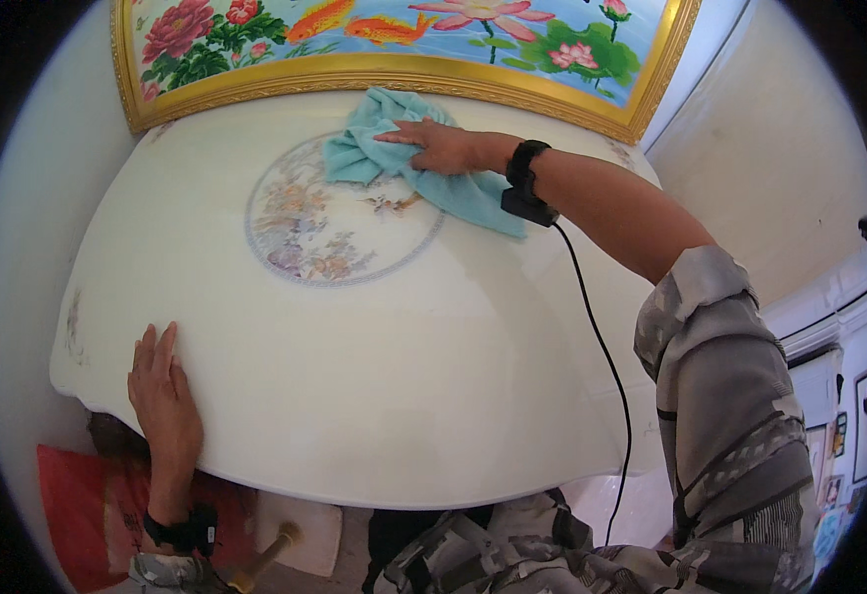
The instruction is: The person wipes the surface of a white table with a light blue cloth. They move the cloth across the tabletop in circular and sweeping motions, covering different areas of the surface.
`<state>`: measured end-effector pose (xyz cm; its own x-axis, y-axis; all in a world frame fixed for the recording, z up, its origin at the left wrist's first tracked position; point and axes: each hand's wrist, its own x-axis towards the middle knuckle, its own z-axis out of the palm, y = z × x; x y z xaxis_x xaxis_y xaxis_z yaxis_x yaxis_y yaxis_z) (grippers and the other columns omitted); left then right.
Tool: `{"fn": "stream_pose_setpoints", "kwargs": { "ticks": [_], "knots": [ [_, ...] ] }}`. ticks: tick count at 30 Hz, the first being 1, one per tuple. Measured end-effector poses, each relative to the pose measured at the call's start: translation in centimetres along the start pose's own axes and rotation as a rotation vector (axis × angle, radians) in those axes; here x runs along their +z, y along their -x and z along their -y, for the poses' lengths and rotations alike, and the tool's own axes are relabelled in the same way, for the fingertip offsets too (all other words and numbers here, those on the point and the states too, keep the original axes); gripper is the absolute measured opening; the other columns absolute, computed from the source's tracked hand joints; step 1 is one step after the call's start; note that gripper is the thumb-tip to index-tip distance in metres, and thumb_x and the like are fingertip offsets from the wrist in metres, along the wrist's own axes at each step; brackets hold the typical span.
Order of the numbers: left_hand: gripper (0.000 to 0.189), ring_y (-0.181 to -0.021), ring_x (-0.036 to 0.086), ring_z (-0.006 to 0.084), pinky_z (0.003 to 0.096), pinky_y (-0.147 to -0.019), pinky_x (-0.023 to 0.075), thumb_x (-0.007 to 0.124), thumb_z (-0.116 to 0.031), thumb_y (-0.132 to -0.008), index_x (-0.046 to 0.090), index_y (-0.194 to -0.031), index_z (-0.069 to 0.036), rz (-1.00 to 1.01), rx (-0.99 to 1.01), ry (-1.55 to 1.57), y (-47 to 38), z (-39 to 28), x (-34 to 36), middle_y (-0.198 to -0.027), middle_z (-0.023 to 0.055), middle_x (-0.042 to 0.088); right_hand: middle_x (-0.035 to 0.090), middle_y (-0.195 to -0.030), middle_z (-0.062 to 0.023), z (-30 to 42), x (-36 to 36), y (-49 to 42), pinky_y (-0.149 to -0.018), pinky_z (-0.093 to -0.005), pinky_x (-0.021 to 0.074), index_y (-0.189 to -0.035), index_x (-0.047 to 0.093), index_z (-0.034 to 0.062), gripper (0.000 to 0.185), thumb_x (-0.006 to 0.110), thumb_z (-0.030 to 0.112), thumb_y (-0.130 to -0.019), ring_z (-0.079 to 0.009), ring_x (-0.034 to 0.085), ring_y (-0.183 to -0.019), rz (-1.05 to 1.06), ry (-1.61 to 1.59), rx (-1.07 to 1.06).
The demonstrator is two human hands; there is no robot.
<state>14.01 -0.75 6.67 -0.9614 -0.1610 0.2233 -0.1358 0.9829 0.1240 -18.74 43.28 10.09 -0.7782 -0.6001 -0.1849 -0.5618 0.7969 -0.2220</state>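
Observation:
My right hand (437, 147) lies on a light teal cloth (374, 141), pressing it onto the far part of a cream table top (374, 371). The cloth is bunched near the fingers and trails out under the wrist. It covers the upper right of a round floral pattern (314, 223) with a blue-grey border. My left hand (162, 390) rests flat on the table's near left part, holding nothing. Both wrists wear black straps, and a black cable runs down from the right one.
A gold-framed picture (374, 82) of fish and flowers stands at the table's far edge. Walls flank the table. Below the near left edge are a red item (80, 505) bearing writing and a gold-coloured rod (266, 557).

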Motion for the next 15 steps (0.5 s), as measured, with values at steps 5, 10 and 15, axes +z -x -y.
{"fn": "stream_pose_setpoints", "kwargs": {
  "ticks": [5,10,15],
  "knots": [
    [0.045,-0.159,0.041,0.043,0.0557,-0.132,0.0284,0.043,-0.011,-0.117,0.057,-0.16,-0.013,-0.011,0.023,0.013,-0.1,0.2,0.2,-0.169,0.0242,0.047,0.038,-0.177,-0.0211,-10.4,0.0,3.1,-0.134,-0.0479,0.0324,-0.173,0.038,0.0248,0.087,0.056,0.001,-0.092,-0.04,0.038,-0.162,-0.057,0.093,0.034],
    [0.046,-0.16,0.039,0.0432,0.0564,-0.132,0.0276,0.043,-0.012,-0.117,0.055,-0.161,-0.013,-0.013,0.014,0.003,-0.1,0.3,0.3,-0.17,0.0241,0.046,0.07,-0.136,-0.0302,-24.0,-0.5,13.2,-0.109,-0.0511,0.0552,-0.162,0.051,0.0064,0.068,0.055,0.006,-0.094,-0.0454,0.07,-0.122,-0.163,0.211,0.37],
    [0.047,-0.161,0.037,0.0431,0.0591,-0.132,0.0251,0.043,-0.013,-0.117,0.053,-0.163,-0.013,0.0,0.013,0.001,0.1,0.1,0.3,-0.171,0.0223,0.044,0.076,-0.121,-0.0295,-31.8,-0.3,20.5,-0.097,-0.0529,0.0598,-0.137,0.069,-0.0028,0.044,0.057,0.008,-0.096,-0.0455,0.074,-0.111,-0.08,0.57,0.672]
  ]
}}
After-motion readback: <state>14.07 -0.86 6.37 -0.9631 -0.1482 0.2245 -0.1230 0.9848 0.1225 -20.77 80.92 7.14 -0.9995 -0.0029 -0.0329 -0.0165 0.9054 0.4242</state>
